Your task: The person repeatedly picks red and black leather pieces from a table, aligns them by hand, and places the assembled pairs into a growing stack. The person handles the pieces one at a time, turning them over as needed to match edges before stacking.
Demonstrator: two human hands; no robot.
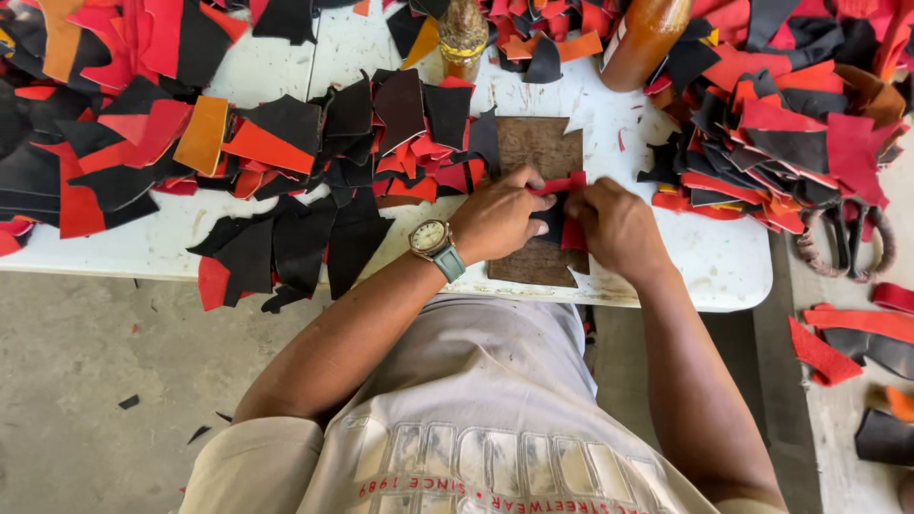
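— Item one?

— Red strip [562, 186], held at the middle of the brown board [539, 152]. Left hand [495, 217] pinches its left end; right hand [617, 227] grips its right part. Hands close together, both clamped on the strip, a black piece [550, 221] under it, between them.

— Worn items?

— Watch [433, 240], left wrist.

— Surface?

— White table [724, 262], board lying on its near edge.

— Stock?

— Scrap heap [286, 152], red, black, orange, left of the hands. Second heap [781, 133] to the right. Both well apart from the strip.

— Other?

— Two bottles [463, 38] at the far edge. Scissors [843, 238] just beyond the table's right end. Loose pieces [857, 333] on the floor there.
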